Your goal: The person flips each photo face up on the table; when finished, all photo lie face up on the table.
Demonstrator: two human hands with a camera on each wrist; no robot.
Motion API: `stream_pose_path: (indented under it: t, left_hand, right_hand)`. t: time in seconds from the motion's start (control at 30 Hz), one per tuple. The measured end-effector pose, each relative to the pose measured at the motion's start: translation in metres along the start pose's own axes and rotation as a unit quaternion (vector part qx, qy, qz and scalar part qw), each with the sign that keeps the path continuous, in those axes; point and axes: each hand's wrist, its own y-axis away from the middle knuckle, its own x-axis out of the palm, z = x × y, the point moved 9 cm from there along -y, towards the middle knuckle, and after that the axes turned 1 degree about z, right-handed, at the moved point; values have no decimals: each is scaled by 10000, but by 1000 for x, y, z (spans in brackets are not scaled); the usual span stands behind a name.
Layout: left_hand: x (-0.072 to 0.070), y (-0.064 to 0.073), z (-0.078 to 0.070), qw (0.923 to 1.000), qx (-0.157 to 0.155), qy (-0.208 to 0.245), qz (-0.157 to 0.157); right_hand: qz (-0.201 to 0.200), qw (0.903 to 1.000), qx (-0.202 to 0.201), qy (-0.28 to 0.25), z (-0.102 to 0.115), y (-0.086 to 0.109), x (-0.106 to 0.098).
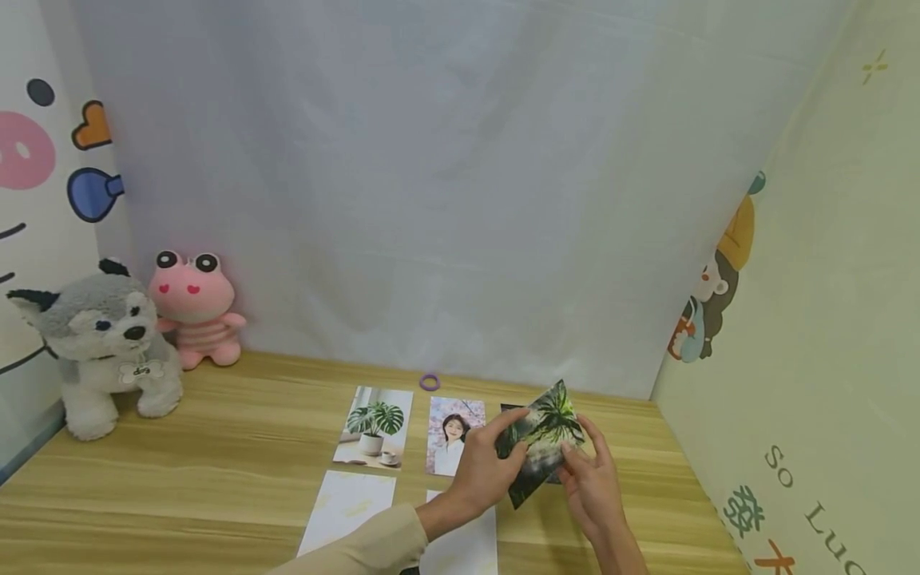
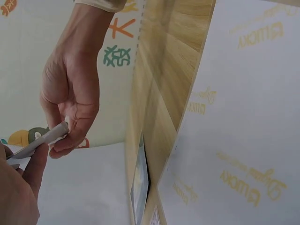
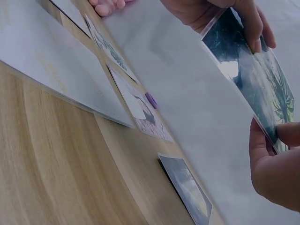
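Observation:
Both hands hold a glossy photo print (image 1: 549, 451) with green fronds on a dark ground, tilted above the table's right half. My left hand (image 1: 483, 463) pinches its left side between thumb and fingers. At the right edge, my right hand (image 1: 595, 483) grips it with the thumb on the picture face. In the left wrist view the print (image 2: 40, 140) shows nearly edge-on. Beneath it a grey-toned photo (image 3: 187, 187) lies on the table, mostly covered in the head view. Left of that lie a portrait photo (image 1: 446, 455) and a potted-plant photo (image 1: 370, 431).
Two white sheets with faint yellow print, a left one (image 1: 350, 507) and a right one (image 1: 467, 543), lie in front of the photos. A purple ring (image 1: 429, 382) sits near the curtain (image 1: 446, 200). A plush dog (image 1: 115, 343) and pink plush frog (image 1: 197, 307) stand at the left.

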Motion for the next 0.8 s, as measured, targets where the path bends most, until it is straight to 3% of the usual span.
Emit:
stream_pose_path:
  t: [0.2,0.4,0.67,0.8]
  left_hand:
    - [-1,2,0,9999,96,38,-93]
    - [1,5,4,9999,-49,-128,-56]
    - [3,4,6,9957,-461,557,572]
    - [-1,-1,8,9926,-648,597,831]
  right_hand:
    - [-206,9998,14,-82,0,1,-3]
    - [-338,9994,61,-38,-2,1,-8]
    - [-261,9967,-316,705,5,0,-13]
    - [-205,9928,-468,1086,7,0,-13]
